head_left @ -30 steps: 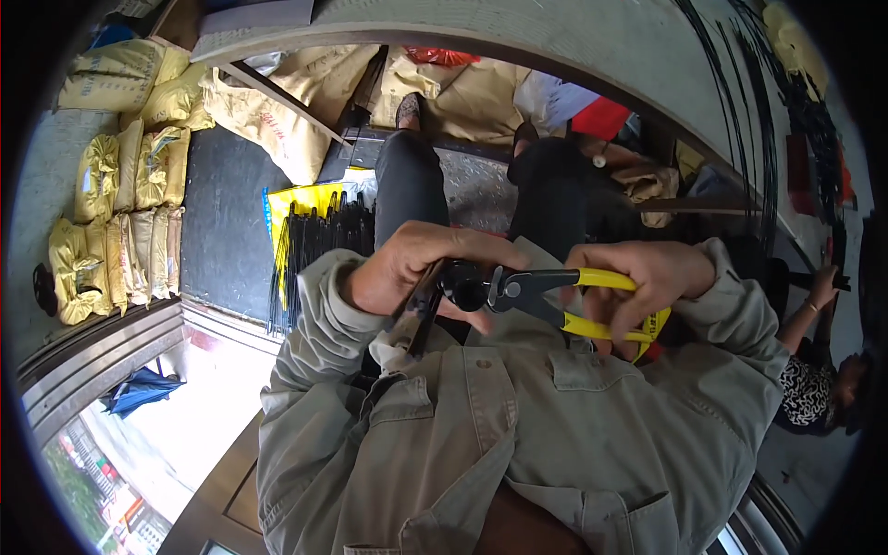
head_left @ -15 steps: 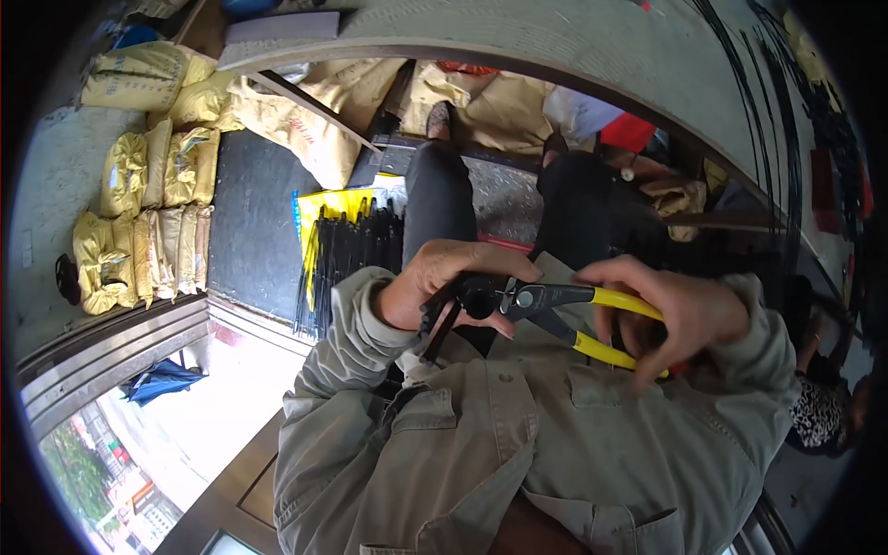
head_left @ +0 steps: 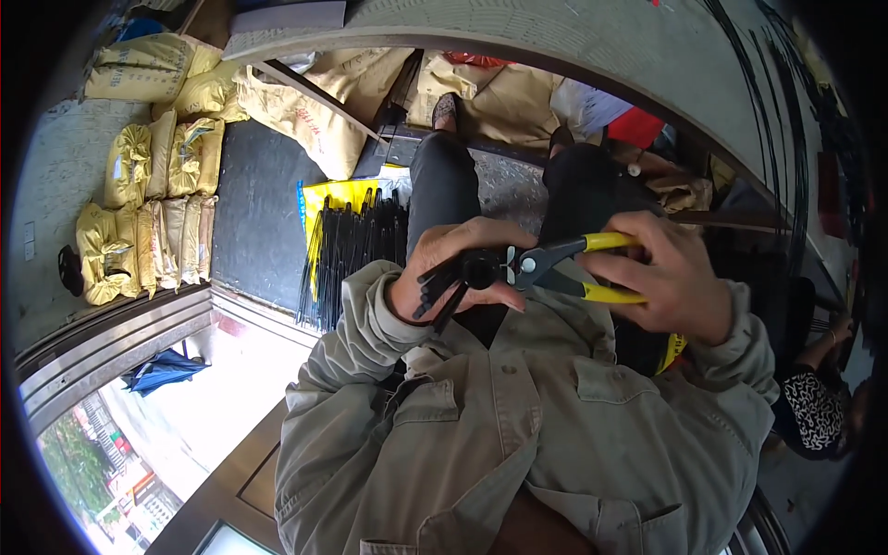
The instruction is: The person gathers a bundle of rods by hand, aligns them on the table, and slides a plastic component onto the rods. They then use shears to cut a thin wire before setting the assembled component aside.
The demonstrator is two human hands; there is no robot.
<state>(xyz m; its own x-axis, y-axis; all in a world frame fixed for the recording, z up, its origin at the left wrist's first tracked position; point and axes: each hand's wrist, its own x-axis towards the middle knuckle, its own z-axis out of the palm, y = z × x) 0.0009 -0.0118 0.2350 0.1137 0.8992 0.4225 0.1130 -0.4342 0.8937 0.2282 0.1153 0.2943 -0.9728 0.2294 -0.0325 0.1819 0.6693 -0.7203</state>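
Note:
My left hand (head_left: 453, 254) is closed around a black umbrella frame (head_left: 479, 269), whose round dark end faces up between thumb and fingers. Several thin black ribs splay from it toward my left wrist. In my right hand (head_left: 661, 268) is a pair of pliers (head_left: 546, 265) with yellow grips and dark jaws, its handles spread apart. Fingers wrap both handles. The jaws point left and meet a small silvery bit at the frame's edge; whether they grip it is too small to tell. Both hands are above my lap, in front of my chest.
A bundle of black rods, like more frames (head_left: 356, 245), stands left of my knee on yellow sheeting (head_left: 324, 196). Wrapped yellow packages (head_left: 153, 240) are stacked at far left. A table edge (head_left: 518, 60) crosses beyond my feet. Another person (head_left: 814, 407) is at far right.
My right hand has risen and turned the pliers from slanting down to the right to nearly level. My left hand has shifted slightly, still holding the frame beside the jaws.

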